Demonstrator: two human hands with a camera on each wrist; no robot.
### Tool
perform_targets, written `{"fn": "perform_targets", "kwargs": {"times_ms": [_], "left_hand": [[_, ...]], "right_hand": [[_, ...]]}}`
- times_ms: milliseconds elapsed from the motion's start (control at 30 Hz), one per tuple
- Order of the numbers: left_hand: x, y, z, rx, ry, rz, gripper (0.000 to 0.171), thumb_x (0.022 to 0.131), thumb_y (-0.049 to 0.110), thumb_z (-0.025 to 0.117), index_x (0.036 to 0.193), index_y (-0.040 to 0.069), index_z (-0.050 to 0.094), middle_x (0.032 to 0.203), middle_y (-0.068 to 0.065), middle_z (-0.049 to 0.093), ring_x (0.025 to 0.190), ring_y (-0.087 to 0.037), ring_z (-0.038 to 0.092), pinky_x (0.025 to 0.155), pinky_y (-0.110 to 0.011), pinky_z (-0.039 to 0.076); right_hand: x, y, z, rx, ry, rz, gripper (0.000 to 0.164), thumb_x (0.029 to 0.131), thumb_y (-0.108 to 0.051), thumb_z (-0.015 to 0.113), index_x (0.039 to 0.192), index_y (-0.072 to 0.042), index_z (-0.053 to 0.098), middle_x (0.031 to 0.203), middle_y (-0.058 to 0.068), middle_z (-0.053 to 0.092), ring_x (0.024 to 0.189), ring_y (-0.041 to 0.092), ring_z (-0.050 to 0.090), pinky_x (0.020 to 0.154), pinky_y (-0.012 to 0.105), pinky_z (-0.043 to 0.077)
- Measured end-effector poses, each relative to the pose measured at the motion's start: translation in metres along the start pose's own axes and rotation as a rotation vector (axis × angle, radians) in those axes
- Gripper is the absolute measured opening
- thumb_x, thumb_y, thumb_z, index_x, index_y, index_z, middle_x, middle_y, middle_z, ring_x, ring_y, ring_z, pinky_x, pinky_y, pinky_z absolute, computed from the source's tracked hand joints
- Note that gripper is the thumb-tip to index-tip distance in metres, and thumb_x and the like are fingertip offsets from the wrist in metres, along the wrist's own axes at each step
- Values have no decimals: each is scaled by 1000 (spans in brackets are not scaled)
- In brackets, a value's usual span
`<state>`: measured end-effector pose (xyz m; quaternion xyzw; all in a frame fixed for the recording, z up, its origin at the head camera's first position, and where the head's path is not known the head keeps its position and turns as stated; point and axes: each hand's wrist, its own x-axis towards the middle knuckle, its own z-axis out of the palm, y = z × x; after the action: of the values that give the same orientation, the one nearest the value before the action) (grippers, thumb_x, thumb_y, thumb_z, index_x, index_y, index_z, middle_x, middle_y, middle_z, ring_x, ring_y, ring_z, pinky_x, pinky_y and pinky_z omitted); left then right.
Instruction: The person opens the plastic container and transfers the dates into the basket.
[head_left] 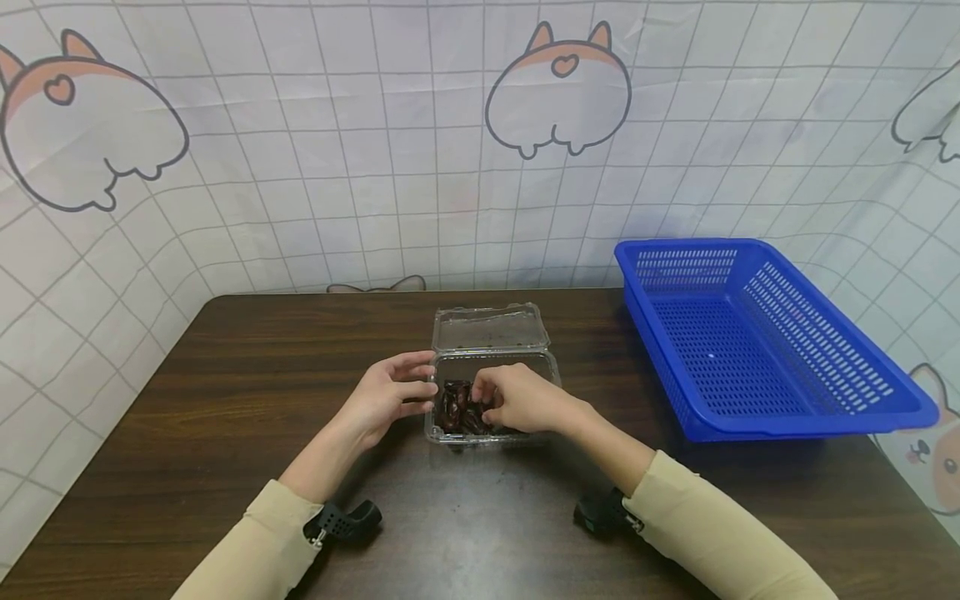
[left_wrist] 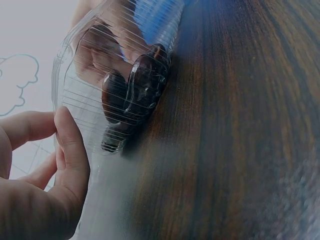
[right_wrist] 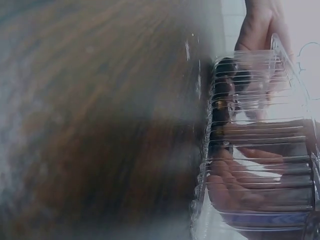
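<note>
Bench (head_left: 187,417) carries everything. Blue basket (head_left: 712,358) right of clear box (head_left: 459,367). Left hand (head_left: 387,390), fingers loose, touches box's left side. Right hand (head_left: 521,398) in box; can't tell if grasping. Dark dates (head_left: 453,408) inside box. Probably picking step; next needs secure pinch.

From the head view, we see soft glare at six o'clock on the dark-brown wood-grain table (head_left: 468,537), blurred at right wrist.

we see dark reddish-brown dates (head_left: 454,408), a clear box (head_left: 491,332), a blue basket (head_left: 795,426), a streaked brown table (head_left: 225,392), beige sleeves (head_left: 720,525), white cloth (head_left: 360,158) with grey grid and orange-white dogs (head_left: 558,104).
</note>
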<state>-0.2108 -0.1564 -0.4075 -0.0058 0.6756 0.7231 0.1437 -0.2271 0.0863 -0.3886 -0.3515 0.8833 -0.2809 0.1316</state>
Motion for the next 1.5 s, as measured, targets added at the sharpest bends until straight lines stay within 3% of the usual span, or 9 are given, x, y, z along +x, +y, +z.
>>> {"fn": "perform_targets", "kwargs": {"times_ms": [733,1000,1500], "left_hand": [[0,1,0,7,-7,5,56,95,-7,66,148,0,50,138,-23,50,99,-21,59,78,-30,60],[-1,0,1,18,0,1,55,95,-7,66,148,0,51,137,-24,50,95,-20,60,77,-30,60],[0,0,0,16,6,3,55,95,-7,66,147,1,51,132,-21,53,94,-20,61,77,-30,60]], "right_hand": [[4,3,1,25,27,9,28,88,0,76,114,-2,63,98,4,62,76,12,58,70,29,52],[3,3,4,-19,63,3,22,88,-1,78,107,-6,69,98,3,63,75,11,56,69,27,51],[3,2,2,-14,42,-7,24,89,-1,76,108,-9,62,97,3,67,76,12,59,67,30,50]]}}
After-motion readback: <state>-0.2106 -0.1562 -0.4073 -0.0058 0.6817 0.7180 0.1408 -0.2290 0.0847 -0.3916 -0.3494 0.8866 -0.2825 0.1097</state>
